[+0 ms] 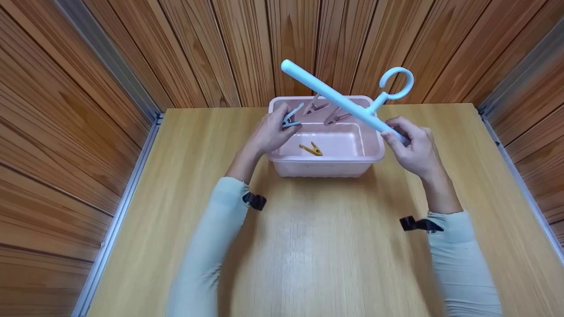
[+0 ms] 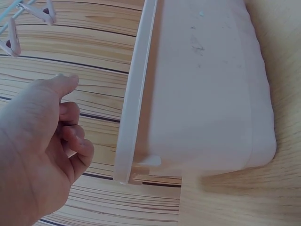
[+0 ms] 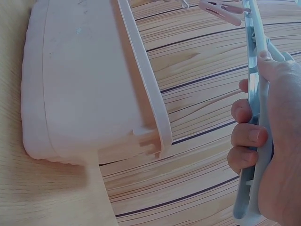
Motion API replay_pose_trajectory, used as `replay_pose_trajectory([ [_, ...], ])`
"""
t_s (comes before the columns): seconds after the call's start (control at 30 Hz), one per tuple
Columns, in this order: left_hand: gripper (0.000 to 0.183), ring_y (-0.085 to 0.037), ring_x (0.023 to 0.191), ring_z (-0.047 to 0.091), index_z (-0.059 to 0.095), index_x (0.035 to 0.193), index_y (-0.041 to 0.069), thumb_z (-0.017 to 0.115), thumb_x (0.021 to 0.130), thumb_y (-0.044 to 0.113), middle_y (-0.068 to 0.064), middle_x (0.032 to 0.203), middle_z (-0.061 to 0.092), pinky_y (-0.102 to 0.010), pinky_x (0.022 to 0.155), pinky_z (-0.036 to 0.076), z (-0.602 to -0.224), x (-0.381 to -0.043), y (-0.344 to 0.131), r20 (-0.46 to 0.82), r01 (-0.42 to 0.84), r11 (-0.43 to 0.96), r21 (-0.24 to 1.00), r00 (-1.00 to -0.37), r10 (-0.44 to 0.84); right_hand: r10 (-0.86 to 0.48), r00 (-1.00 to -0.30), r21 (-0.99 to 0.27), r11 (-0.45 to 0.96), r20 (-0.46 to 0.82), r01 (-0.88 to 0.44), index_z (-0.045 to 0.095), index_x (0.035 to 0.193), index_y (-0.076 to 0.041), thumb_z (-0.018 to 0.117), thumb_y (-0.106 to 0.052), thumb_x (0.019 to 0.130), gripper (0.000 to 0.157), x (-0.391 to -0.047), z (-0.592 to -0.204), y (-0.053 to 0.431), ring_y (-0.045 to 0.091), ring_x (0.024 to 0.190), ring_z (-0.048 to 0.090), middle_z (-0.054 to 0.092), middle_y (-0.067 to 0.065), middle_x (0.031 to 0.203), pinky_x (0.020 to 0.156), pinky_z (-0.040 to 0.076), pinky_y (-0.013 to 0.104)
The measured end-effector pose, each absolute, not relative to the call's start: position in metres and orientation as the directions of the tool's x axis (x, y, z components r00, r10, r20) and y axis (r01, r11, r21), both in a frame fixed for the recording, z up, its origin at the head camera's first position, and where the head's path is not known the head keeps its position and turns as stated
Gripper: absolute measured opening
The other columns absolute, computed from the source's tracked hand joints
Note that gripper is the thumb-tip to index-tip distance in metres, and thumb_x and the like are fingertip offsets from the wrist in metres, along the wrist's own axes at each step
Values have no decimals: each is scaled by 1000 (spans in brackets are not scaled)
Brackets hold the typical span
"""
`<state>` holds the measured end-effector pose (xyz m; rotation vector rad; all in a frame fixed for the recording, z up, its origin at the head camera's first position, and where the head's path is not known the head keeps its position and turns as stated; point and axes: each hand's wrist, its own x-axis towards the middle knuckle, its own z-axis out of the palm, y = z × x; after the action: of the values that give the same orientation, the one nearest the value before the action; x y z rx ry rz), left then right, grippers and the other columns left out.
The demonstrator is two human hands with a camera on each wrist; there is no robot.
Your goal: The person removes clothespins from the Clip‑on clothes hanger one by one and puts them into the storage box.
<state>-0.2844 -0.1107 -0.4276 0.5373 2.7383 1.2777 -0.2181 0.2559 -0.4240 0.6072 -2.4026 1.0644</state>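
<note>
My right hand [image 1: 414, 147] grips one end of a light blue hanger [image 1: 330, 90], its fingers wrapped round the bar in the right wrist view. The hanger slants up to the left above the bin, its hook to the upper right. Two pink clothespins [image 1: 315, 107] hang under the bar; one pink clothespin [image 3: 221, 11] shows at the top of the right wrist view. Over the bin's left rim, my left hand [image 1: 269, 132] pinches a light blue clothespin [image 1: 291, 120], jutting right toward the pink ones. In the left wrist view that clothespin is hidden by the hand.
The pale pink plastic bin [image 1: 326, 167] stands at the back of the wooden table [image 1: 299, 246], close to the wood-panelled wall [image 1: 246, 53]. A yellow clothespin [image 1: 312, 149] lies on the bin's floor. Metal rails [image 1: 128, 207] run along the table's sides.
</note>
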Motion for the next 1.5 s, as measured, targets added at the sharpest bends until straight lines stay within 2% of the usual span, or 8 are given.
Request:
replay_pose_trajectory([
  [0.37,30,-20,96,56,55,130,11,71,112,27,-2,103,58,-32,85,46,-413,-292,-112,-61,224,642,734,-919,390,-213,-808,-580,600,549,-552,72,117,7,70,0,105,14,-218,-423,256,0,61,44,54,-11,75,57,36,16],
  [0.57,35,-21,100,59,56,134,10,74,111,28,-5,110,62,-34,90,49,-411,-294,-114,-76,233,650,724,-909,411,-215,-816,-583,605,537,-543,72,119,7,69,-1,105,15,-218,-425,257,1,62,46,56,-11,77,59,38,15],
  [0.8,40,-24,110,69,63,135,9,84,103,19,-11,122,74,-36,99,57,-416,-295,-116,-41,251,579,775,-896,443,-215,-811,-580,601,545,-549,72,118,7,70,0,104,16,-219,-425,256,0,62,44,55,-11,76,59,36,15],
  [0.97,45,-27,123,73,65,142,10,84,102,18,-13,131,77,-41,107,60,-419,-294,-122,-25,242,508,827,-886,462,-213,-811,-586,595,546,-550,73,116,6,70,0,105,14,-219,-425,256,0,62,44,54,-11,75,58,35,16],
  [1.1,47,-29,131,72,65,145,13,83,103,23,-11,137,77,-47,112,60,-422,-292,-126,-20,241,499,833,-886,463,-203,-819,-592,601,537,-537,73,117,6,70,0,105,14,-218,-426,256,1,62,45,55,-11,75,59,36,17],
  [1.27,47,-27,134,72,64,146,15,83,104,25,-10,140,76,-47,114,60,-424,-289,-129,-13,235,495,836,-895,447,-202,-826,-594,608,526,-527,73,118,6,70,-1,106,14,-216,-426,255,2,62,45,55,-11,75,59,37,17],
  [1.5,50,-29,139,70,63,147,14,83,102,25,-11,143,77,-53,122,54,-432,-282,-130,102,307,470,827,-905,413,-213,-805,-568,611,553,-551,73,117,6,70,-1,105,13,-216,-422,255,0,62,42,53,-10,75,59,35,17],
])
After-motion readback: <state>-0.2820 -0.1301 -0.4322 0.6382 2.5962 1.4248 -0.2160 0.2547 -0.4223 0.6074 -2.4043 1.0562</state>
